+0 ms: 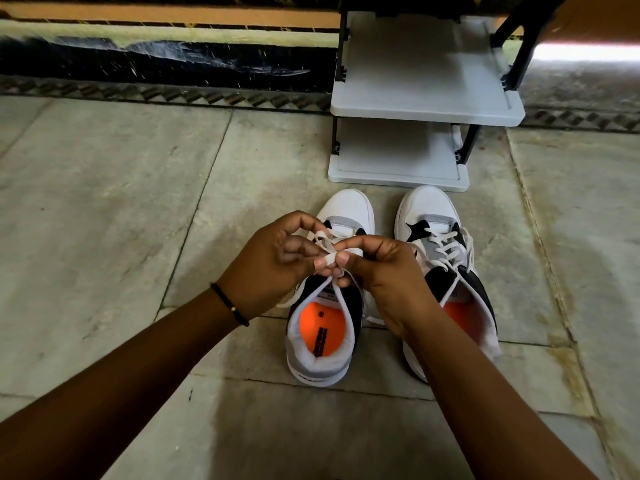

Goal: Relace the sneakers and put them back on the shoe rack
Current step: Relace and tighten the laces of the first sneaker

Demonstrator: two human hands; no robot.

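Observation:
Two white, grey and black sneakers with orange insoles stand side by side on the stone floor, toes pointing at the rack. Over the left sneaker (323,344) my left hand (273,265) and my right hand (384,275) meet, both pinching its white lace (327,259), which is looped between the fingers. My hands hide the left sneaker's eyelets. The right sneaker (440,237) shows its lace crossed through the eyelets, with loose ends trailing beside it. The white shoe rack (427,109) stands just beyond the toes, both shelves bare.
A dark painted wall base (156,60) runs along the back. Black rack posts (523,46) rise at the right. Grey stone floor tiles (104,220) spread out to the left and right of the shoes.

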